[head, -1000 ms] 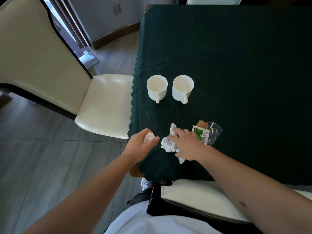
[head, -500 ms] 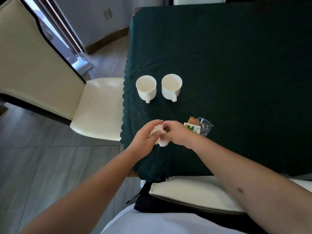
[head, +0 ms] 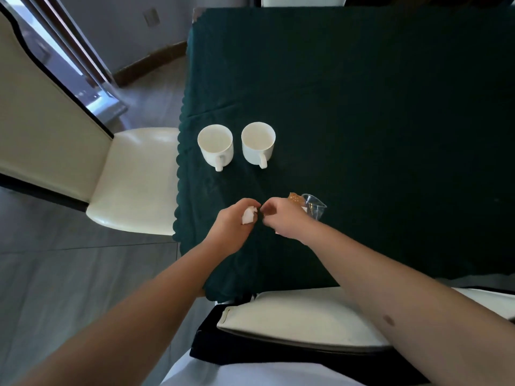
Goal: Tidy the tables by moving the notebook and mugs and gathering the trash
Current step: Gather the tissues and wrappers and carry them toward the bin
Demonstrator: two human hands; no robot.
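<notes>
Two white mugs, one on the left [head: 215, 144] and one on the right [head: 258, 142], stand side by side on the dark green tablecloth [head: 362, 121], handles toward me. My left hand [head: 232, 228] is closed around crumpled white tissue [head: 249, 216] near the table's front left corner. My right hand [head: 284, 218] sits just to its right with fingers curled, fingertips almost touching the left hand, nothing visible between them. Behind the right hand lie a brown cracker piece [head: 293, 197] and a clear plastic wrapper [head: 315, 208]. A pale scrap peeks from under the right wrist. No notebook is in view.
A cream chair [head: 133, 176] stands at the table's left side, its tall back [head: 41, 112] toward the window. Another cream seat [head: 306, 321] is tucked under the near edge, right in front of me. Grey floor lies to the left.
The tissue that my right hand gathered from the table has gone into my left hand with the smaller wad. The right hand has drawn slightly away from it.
</notes>
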